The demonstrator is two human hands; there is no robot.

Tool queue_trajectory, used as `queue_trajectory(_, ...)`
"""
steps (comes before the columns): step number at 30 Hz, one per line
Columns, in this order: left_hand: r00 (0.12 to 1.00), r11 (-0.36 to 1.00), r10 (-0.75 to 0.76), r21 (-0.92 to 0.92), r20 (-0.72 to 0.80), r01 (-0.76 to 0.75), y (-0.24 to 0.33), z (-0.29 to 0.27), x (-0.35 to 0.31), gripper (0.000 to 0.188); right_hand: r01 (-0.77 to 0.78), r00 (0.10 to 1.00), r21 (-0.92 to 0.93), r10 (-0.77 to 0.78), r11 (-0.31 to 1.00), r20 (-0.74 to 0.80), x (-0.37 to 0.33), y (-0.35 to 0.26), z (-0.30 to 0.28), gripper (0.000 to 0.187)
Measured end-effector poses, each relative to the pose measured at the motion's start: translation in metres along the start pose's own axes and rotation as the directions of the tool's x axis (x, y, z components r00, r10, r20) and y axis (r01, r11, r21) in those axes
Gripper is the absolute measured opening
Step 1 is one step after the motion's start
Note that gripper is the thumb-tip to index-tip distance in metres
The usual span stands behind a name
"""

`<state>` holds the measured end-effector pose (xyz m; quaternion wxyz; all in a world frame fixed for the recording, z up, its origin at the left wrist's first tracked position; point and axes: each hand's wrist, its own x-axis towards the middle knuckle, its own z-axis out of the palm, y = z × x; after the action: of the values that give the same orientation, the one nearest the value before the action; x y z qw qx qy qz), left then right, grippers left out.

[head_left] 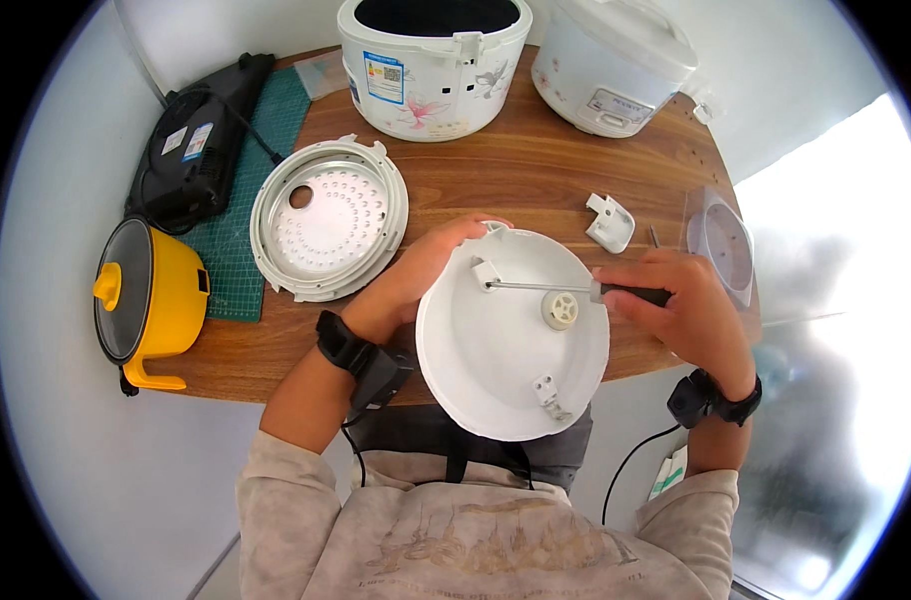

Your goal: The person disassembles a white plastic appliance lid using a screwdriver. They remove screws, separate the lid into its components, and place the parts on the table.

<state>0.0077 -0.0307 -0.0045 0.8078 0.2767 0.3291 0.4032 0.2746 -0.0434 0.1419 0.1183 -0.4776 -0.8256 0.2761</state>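
Observation:
A white round plastic lid cover (476, 350) is tilted toward me at the table's front edge, its inner side facing up. My left hand (431, 265) grips its upper left rim, the fingers partly hidden behind it. In my right hand (676, 300) is a screwdriver (631, 293) with a dark handle. Its long shaft reaches left across the cover, and the tip meets a small white bracket (486, 273) near the far left rim. A cream round valve piece (560, 310) sits right of the middle, and another small bracket (546, 387) is fixed lower down.
A metal-faced inner lid (331, 220) lies left. Behind stand a floral rice cooker body (436, 90) and a second white cooker (611, 70). A white plastic part (611, 222) and a clear-edged tray (724, 245) are at right. A yellow pot (166, 300) and black appliance (191, 150) flank the green mat (241, 260).

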Motion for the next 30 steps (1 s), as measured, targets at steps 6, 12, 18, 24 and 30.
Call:
queue_trajectory(6,1.0,1.0,0.008,0.015,0.008,-0.008,0.0,0.0,0.001,0.036,0.107,0.994,-0.163,-0.108,0.981,0.0,0.002,-0.008,-0.004,0.028)
queue_trajectory(12,1.0,1.0,0.007,0.016,0.013,-0.007,0.0,-0.001,0.0,0.037,0.074,0.992,-0.022,-0.076,0.997,-0.102,0.01,-0.017,-0.013,0.031)
queue_trajectory(18,1.0,1.0,0.015,0.012,0.015,-0.015,-0.002,-0.003,0.002,0.036,0.065,0.953,0.27,0.02,0.961,-0.301,0.024,-0.016,0.01,0.025)
queue_trajectory(24,1.0,1.0,-0.004,0.004,-0.006,0.004,0.001,0.001,-0.001,0.036,0.094,0.906,-0.202,-0.168,0.975,-0.389,0.029,-0.032,0.009,0.025)
queue_trajectory(30,1.0,1.0,0.002,0.008,-0.009,-0.002,-0.001,-0.001,-0.002,0.036,0.125,0.951,-0.063,-0.137,0.99,-0.278,0.029,-0.052,0.004,0.031)
